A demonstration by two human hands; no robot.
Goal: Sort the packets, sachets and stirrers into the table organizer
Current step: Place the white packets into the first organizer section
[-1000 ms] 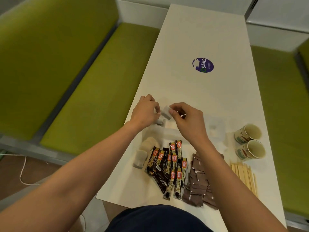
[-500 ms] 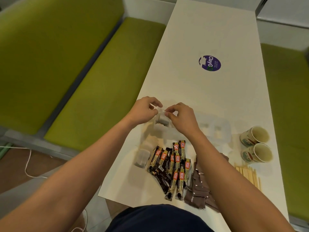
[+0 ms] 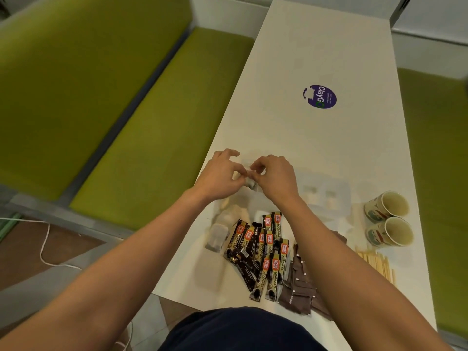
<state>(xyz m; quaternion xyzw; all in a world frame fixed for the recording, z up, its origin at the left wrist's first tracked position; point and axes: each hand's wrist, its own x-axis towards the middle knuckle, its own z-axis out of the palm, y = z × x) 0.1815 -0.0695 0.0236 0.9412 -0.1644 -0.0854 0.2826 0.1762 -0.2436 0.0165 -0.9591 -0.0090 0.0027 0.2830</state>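
Observation:
My left hand [image 3: 219, 174] and my right hand [image 3: 276, 177] meet over the left part of a clear table organizer [image 3: 326, 196] and pinch a small tea bag [image 3: 250, 184] between their fingertips. More pale tea bags [image 3: 219, 233] lie below the left hand. Several dark coffee granule sticks [image 3: 263, 252] are piled near the table's front edge. Brown sugar packets [image 3: 301, 287] lie to their right, partly under my right forearm. Wooden stirrers [image 3: 374, 262] lie further right.
Two paper cups [image 3: 388, 224] lie on their sides at the right edge of the white table [image 3: 316, 46]. A purple round sticker [image 3: 319, 96] marks the table's middle. Green bench seats [image 3: 141, 138] flank the table on both sides.
Both hands have lowered the tea bag toward the organizer's left part and drawn closer together; the camera view has shifted slightly.

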